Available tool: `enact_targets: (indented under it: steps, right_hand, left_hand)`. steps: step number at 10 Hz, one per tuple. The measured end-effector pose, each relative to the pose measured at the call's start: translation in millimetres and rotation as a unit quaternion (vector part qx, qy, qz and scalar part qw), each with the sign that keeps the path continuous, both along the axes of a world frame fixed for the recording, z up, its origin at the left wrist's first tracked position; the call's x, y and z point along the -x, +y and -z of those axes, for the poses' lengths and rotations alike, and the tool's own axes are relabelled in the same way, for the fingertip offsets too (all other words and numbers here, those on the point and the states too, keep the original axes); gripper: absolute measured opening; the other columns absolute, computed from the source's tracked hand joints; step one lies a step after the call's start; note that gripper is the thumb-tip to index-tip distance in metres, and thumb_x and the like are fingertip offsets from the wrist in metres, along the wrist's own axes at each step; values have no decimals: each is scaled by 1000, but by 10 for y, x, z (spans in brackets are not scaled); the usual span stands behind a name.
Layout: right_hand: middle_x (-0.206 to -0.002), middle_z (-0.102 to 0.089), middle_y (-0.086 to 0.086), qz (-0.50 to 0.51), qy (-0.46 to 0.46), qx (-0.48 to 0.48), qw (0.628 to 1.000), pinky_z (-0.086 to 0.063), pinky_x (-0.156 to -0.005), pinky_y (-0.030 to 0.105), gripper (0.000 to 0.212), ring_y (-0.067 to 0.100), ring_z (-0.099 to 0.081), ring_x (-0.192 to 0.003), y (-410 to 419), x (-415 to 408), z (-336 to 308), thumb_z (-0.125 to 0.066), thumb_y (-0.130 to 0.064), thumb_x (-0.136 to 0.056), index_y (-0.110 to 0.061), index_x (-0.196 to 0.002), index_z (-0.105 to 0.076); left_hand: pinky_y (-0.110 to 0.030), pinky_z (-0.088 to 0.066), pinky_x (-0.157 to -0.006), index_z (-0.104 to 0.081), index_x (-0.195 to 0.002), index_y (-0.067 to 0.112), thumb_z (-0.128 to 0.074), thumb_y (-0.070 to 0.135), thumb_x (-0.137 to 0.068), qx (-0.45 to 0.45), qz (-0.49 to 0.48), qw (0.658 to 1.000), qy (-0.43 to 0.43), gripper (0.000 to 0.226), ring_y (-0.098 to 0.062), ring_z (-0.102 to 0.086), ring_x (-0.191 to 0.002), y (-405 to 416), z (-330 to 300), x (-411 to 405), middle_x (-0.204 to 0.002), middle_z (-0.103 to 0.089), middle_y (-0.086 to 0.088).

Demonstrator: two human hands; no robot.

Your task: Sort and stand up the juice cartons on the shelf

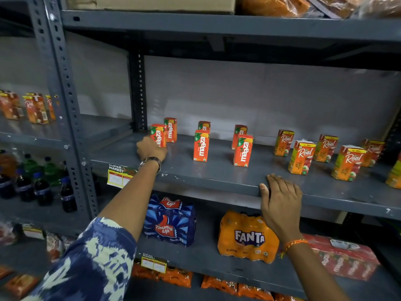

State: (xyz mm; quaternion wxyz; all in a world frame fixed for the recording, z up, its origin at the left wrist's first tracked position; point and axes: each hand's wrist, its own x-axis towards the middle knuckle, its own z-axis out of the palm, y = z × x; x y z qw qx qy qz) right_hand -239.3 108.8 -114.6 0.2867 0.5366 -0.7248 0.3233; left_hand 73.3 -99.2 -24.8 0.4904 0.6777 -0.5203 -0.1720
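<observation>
left hand (152, 148): at left end of shelf (217, 177), wrapped round front Maaza carton (158, 135) low on its body, fingers hidden behind carton; watch (152, 162) on wrist
right hand (280, 196): flat on front edge of shelf near middle, fingers together, thumb over the lip, holding nothing
Maaza group: six upright, three pairs front-to-back; left pair near left rear corner, middle front carton (201, 146) and right front carton (243, 151) well apart, nearer mid-depth
Real group (301, 157): several upright along right half, staggered, one (393, 174) cut off at right edge
sorting state: brands look separated already, none lying flat; probably only spacing and alignment left
risk 1: low grip on tall narrow carton, push or slide could tip it back into rear Maaza carton (170, 129) just behind, both down
risk 2: forearm sweeping right along shelf could clip middle front carton
risk 3: right hand leaning on edge, jolt to shelf could topple light cartons
risk 4: front Real cartons nearest front edge, nudge could drop one onto Fanta pack (247, 237) on shelf below
unclear: whether left pair touches
</observation>
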Motion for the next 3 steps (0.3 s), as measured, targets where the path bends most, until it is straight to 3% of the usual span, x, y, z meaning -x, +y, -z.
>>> enact_targets:
  steps: [2, 3]
  right_hand:
    - [-130, -66, 10, -1, -4, -19, 1000, -33, -108, 42, 58, 28, -57, -122, 43, 6, -17, -27, -48, -101, -10, -126, -64]
    - [-138, -61, 10, -27, -56, -29, 998, -32, -112, 43, 64, 27, -53, -129, 96, -17, -83, -24, -52, -100, -10, -133, -60]
  left_hand:
    - [-36, -54, -75, -70, -108, 4, -88, 32, -66, -8, 19, 1000, -21, 53, -30, -69, -97, 4, 9, 2, -106, -72, -17]
    - [-41, -54, -87, -60, -121, 4, -91, 38, -59, 32, 21, 999, 4, 78, -32, -63, -109, 67, 32, -10, -119, -65, -17]
